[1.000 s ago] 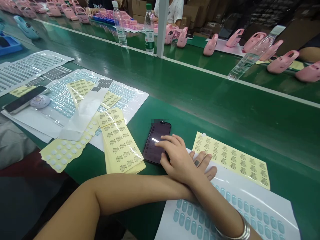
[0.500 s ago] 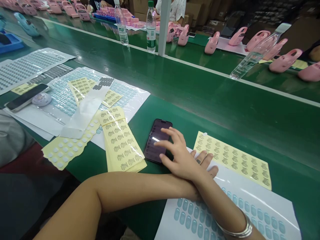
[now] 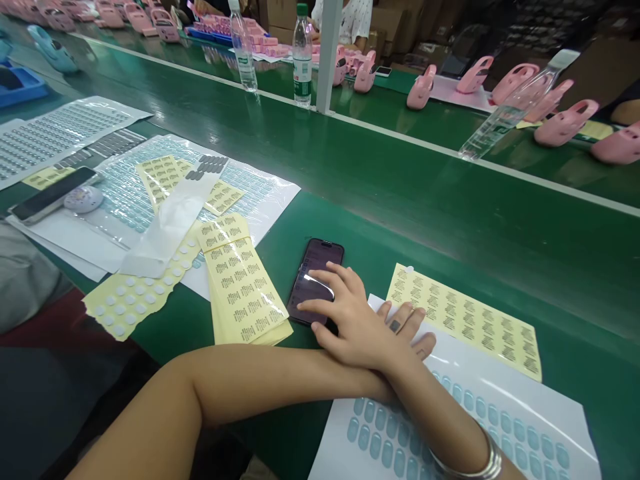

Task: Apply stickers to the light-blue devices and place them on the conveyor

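My right hand [image 3: 353, 320], with silver bangles at its wrist, crosses over my left hand. Its fingers are spread above the smartphone [image 3: 316, 267], which lies face up on the green table; whether a fingertip touches the screen, I cannot tell. Beneath it, my left hand [image 3: 407, 325] rests open, fingers stretched out and a ring on one of them; the back of it is partly hidden. It lies on a white sheet of pale blue oval stickers [image 3: 387, 450], close to a yellow label sheet [image 3: 465, 320]. Neither hand holds anything.
Left of the phone lie yellow label strips [image 3: 245, 287], a sheet of round white stickers [image 3: 125, 307] and another phone [image 3: 53, 193]. Water bottles [image 3: 302, 60] stand beyond the green conveyor belt [image 3: 380, 180], one bottle [image 3: 515, 110] leaning. Pink handled devices [image 3: 565, 123] line the far side.
My right hand has shifted slightly left and down over the phone, its fingers still spread. My left hand has stayed in place.
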Tool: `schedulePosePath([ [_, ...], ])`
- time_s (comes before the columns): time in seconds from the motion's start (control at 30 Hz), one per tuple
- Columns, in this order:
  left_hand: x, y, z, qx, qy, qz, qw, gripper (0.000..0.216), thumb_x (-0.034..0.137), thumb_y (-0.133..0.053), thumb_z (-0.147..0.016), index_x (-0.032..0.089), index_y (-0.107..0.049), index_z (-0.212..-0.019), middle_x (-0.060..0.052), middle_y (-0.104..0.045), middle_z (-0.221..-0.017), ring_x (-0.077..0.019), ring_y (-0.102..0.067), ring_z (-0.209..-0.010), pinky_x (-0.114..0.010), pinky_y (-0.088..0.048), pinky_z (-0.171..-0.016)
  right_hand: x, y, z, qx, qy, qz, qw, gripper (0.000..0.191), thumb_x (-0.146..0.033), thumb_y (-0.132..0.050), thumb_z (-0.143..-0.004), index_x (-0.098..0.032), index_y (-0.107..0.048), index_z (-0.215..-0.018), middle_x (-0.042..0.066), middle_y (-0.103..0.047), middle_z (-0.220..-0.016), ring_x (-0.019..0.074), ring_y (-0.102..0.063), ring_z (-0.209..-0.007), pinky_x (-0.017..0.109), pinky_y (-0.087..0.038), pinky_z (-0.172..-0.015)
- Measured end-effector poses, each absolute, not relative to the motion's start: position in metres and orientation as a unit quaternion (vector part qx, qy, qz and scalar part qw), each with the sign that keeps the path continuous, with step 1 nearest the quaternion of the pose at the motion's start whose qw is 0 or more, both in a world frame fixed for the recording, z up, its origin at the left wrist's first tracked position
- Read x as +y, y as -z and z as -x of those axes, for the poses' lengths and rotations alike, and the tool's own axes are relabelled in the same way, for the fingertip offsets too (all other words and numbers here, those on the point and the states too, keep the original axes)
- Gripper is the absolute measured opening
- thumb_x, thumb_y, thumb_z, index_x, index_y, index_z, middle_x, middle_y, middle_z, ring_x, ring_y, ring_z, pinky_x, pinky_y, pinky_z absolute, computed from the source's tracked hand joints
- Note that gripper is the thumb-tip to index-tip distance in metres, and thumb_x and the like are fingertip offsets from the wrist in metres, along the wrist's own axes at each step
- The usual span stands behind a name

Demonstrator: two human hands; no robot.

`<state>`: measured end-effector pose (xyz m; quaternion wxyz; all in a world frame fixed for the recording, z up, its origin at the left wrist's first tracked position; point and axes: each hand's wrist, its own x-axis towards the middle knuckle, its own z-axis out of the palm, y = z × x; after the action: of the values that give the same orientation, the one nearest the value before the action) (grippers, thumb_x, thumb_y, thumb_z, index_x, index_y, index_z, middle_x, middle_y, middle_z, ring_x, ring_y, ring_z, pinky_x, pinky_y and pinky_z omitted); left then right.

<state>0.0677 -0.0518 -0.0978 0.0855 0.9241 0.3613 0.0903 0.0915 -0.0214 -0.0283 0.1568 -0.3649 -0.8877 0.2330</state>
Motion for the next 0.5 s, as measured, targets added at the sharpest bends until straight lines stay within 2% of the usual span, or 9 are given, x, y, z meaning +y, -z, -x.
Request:
schedulePosePath([
  [0.13,-0.053,0.097,-0.067,0.345,-0.089,-0.931,0.081,0.044,0.036,-0.028,-0.091,0.026,-0.031,-0.134,-0.005,-0.023,-0.148,-0.0231,-0.016,-0.137,-0.046,-0.02,-0.108,-0.024,0.025,-0.088,-0.911,-0.217,0.334,0.111,0.037,-0.029,-0.05,-0.081,-0.033,-0.055,-0.117,0.004,-0.028,-0.143,0.0314,-0.014,-0.134,0.061,-0.012,-0.105],
  [0.23,-0.05,0.085,-0.062,0.343,-0.084,-0.93,0.099,0.044,0.035,-0.021,-0.093,0.023,-0.036,-0.132,-0.006,-0.022,-0.149,-0.0228,-0.015,-0.137,-0.044,-0.02,-0.109,-0.02,0.03,-0.088,-0.875,-0.207,0.416,0.139,0.048,-0.03,-0.044,-0.083,-0.023,-0.04,-0.13,0.007,-0.027,-0.144,0.0283,-0.012,-0.135,0.058,-0.009,-0.107],
  [0.3,-0.046,0.074,-0.058,0.327,-0.057,-0.933,0.139,0.048,0.04,-0.025,-0.091,0.02,-0.035,-0.133,-0.008,-0.019,-0.149,-0.0249,-0.013,-0.137,-0.045,-0.019,-0.109,-0.015,0.035,-0.089,-0.835,-0.211,0.483,0.16,0.052,-0.028,-0.039,-0.084,-0.014,-0.032,-0.134,0.009,-0.028,-0.144,0.0268,-0.01,-0.136,0.057,-0.008,-0.109],
  [0.4,-0.042,0.06,-0.052,0.291,-0.002,-0.937,0.195,0.057,0.044,-0.033,-0.088,0.016,-0.029,-0.137,-0.011,-0.012,-0.15,-0.0284,-0.007,-0.138,-0.049,-0.015,-0.11,-0.011,0.041,-0.09,-0.811,-0.236,0.512,0.16,0.053,-0.029,-0.037,-0.084,-0.01,-0.029,-0.134,0.011,-0.03,-0.142,0.0266,-0.007,-0.137,0.058,-0.006,-0.109],
  [0.5,-0.041,0.057,-0.05,0.288,0.009,-0.935,0.208,0.057,0.043,-0.031,-0.089,0.016,-0.025,-0.138,-0.011,-0.007,-0.151,-0.0278,-0.001,-0.138,-0.049,-0.011,-0.111,-0.011,0.043,-0.091,-0.811,-0.236,0.503,0.186,0.052,-0.029,-0.037,-0.083,-0.013,-0.029,-0.133,0.009,-0.031,-0.142,0.0266,-0.006,-0.137,0.058,-0.005,-0.109],
])
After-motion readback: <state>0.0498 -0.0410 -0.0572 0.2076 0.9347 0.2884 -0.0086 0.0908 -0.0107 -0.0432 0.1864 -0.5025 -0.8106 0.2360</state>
